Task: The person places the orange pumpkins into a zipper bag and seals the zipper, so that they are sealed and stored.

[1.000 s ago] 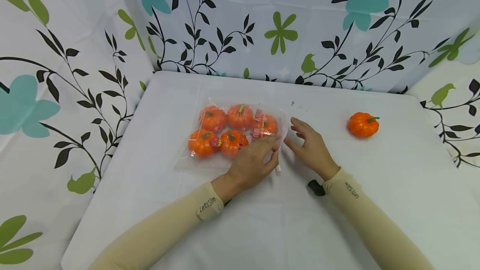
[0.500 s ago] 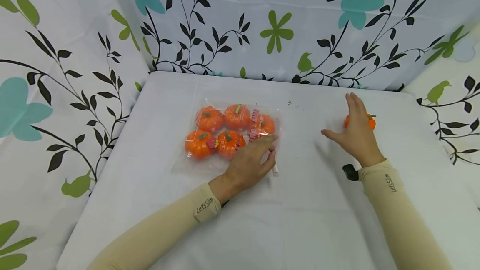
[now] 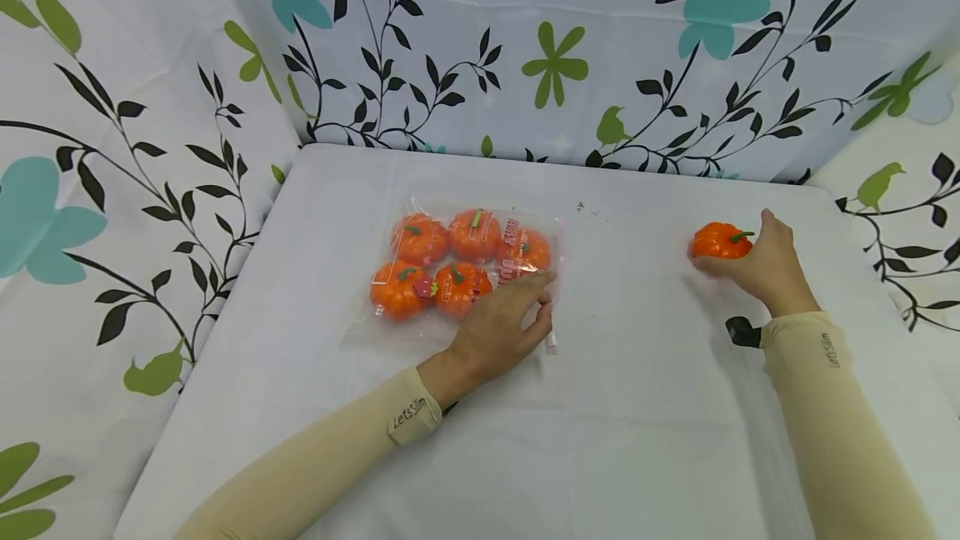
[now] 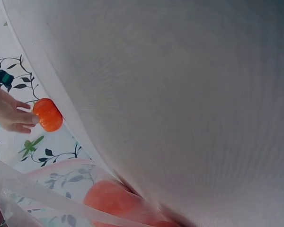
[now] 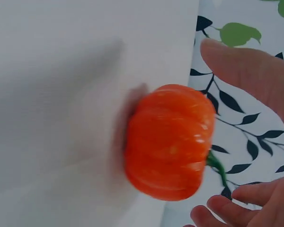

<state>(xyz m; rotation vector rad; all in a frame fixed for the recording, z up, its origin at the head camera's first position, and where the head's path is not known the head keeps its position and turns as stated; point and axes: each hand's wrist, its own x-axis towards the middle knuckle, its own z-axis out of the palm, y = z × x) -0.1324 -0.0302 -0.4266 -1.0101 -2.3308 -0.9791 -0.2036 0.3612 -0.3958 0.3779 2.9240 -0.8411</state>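
Note:
A clear plastic zip bag (image 3: 435,340) lies on the white table, with several small orange toy pumpkins (image 3: 420,240) inside it. At the bag's right-hand edge, my left hand (image 3: 495,332) holds the plastic with its fingertips. In the left wrist view, the bag's film (image 4: 61,194) stretches across the bottom. My right hand (image 3: 772,265) is spread at a single toy pumpkin (image 3: 722,241) with a green stem. The right wrist view shows that pumpkin (image 5: 170,142) with the thumb (image 5: 246,66) above and the curved fingers (image 5: 246,203) below, apart from its sides.
The white tabletop (image 3: 622,407) stretches between the bag and the lone pumpkin. Behind it and at both sides hangs a curtain (image 3: 450,23) printed with leaves and flowers. Small dark specks (image 3: 588,209) mark the table near its back edge.
My right hand has left the bag's edge and moved right to the lone pumpkin, first over it and now at its right and near side. The left hand has stayed at the bag.

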